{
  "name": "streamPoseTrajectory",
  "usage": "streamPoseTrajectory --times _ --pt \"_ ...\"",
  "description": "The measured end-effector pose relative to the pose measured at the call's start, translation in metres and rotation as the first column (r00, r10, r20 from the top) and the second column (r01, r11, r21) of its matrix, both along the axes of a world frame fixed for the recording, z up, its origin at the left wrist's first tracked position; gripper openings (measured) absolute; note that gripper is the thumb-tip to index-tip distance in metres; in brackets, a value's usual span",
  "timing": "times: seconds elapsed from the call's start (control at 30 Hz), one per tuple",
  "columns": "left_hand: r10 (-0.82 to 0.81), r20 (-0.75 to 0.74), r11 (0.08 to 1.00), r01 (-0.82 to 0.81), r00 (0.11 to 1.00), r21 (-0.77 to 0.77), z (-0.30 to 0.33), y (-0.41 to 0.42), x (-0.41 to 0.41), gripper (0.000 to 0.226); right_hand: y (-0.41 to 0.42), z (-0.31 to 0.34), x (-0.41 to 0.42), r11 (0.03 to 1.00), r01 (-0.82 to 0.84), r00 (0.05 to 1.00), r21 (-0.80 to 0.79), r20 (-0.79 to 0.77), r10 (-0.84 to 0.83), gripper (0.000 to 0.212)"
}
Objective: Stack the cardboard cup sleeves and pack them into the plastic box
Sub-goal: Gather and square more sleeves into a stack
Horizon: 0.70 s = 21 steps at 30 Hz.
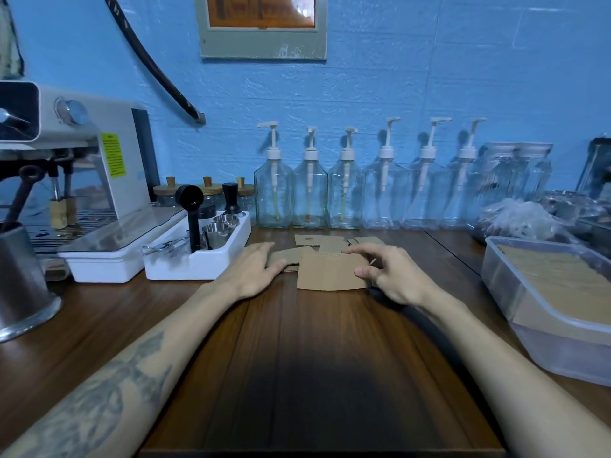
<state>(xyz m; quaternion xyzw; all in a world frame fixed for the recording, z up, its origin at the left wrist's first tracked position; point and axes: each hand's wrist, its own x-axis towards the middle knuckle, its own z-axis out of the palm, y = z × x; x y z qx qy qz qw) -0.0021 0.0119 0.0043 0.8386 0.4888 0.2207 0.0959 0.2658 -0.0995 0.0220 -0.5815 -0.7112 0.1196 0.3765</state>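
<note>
Head view: a cardboard sleeve (330,272) is being pinched by the right hand (393,276) on the tabletop (314,358). Another sleeve (281,256) is being pressed flat by the left hand (256,269). The plastic box (515,292) is being kept at the right.

Brown cardboard sleeves (332,271) are seen on a dark, wood-grained table (314,358); the wall (429,61) is painted blue.

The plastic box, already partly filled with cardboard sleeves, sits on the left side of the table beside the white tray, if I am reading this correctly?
Not quite. The head view shows the plastic box, partly filled with cardboard sleeves, on the right side of the table, far from the white tray, which stands on the left.
</note>
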Motion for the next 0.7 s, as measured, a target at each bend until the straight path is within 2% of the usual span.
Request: streamPoseTrajectory --times 0.23,0.43,0.7 --pt "0.007 -0.006 1.0 -0.007 1.0 0.0 0.003 -0.001 0.001 0.051 -0.001 0.0 -0.001 1.0 -0.005 1.0 0.006 0.015 0.005 0.036" --pt "-0.009 0.088 0.999 0.013 0.996 -0.046 0.004 0.0 -0.002 0.059 -0.001 0.0 -0.001 1.0 -0.009 1.0 0.011 0.008 0.009 0.036" --pt "-0.106 0.206 0.99 0.085 0.973 0.109 0.006 -0.008 -0.01 0.059 -0.002 0.0 -0.002 1.0 -0.024 1.0 0.01 -0.002 0.024 0.036"
